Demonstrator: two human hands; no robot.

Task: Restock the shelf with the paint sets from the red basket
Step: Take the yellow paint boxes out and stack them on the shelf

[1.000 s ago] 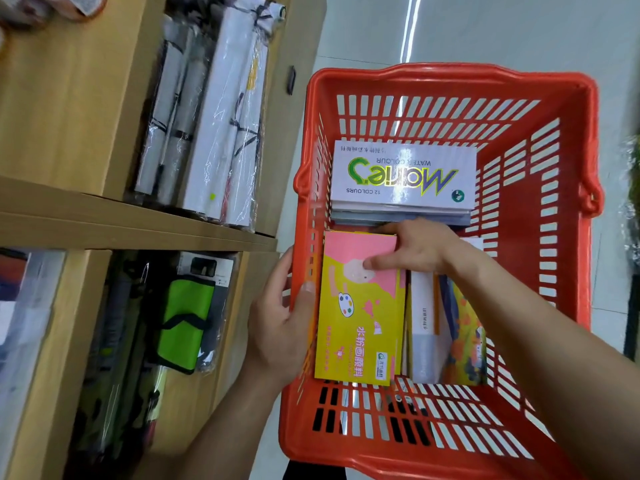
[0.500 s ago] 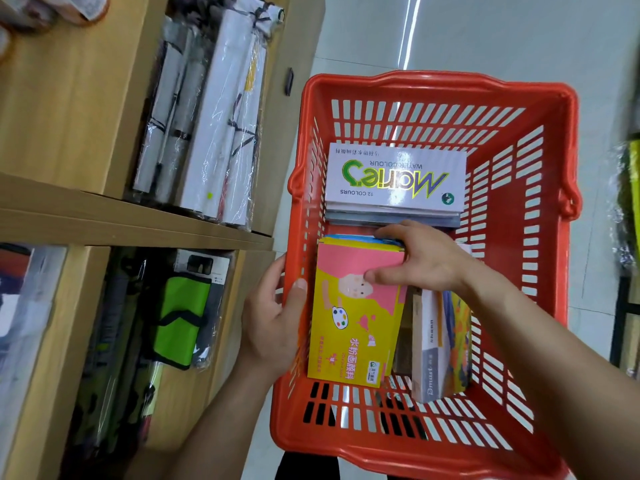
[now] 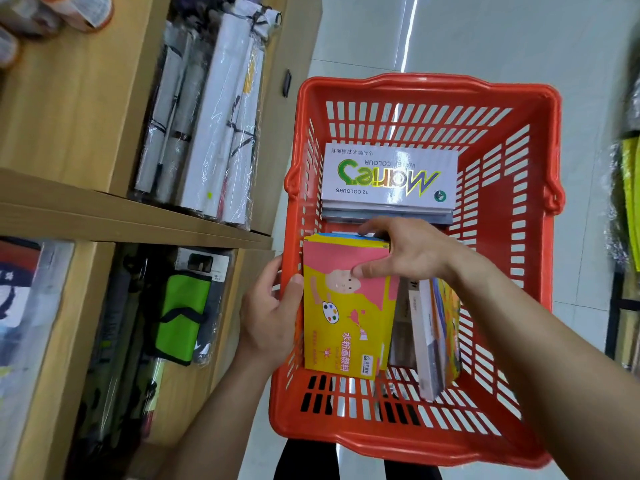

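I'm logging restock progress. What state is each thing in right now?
Red basket: still holds paint sets.
Yellow-pink set: in the basket, gripped by both hands.
White 12-colour set: flat on a stack, untouched.
Upright sets: on edge at the right, untouched.
Left hand: thumb on the yellow-pink set's left edge.
Right hand: gripping its top end.

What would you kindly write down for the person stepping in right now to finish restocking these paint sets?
Left hand: gripping the left edge of the pink-and-yellow paint set, through the red basket side.
Right hand: gripping the same set's top edge.
The set is raised but not out of the basket. The white 12-colours boxes lie stacked at the far end; more sets stand on edge to the right.
Done: nothing visibly shelved yet. Left: move every set onto the wooden shelf.
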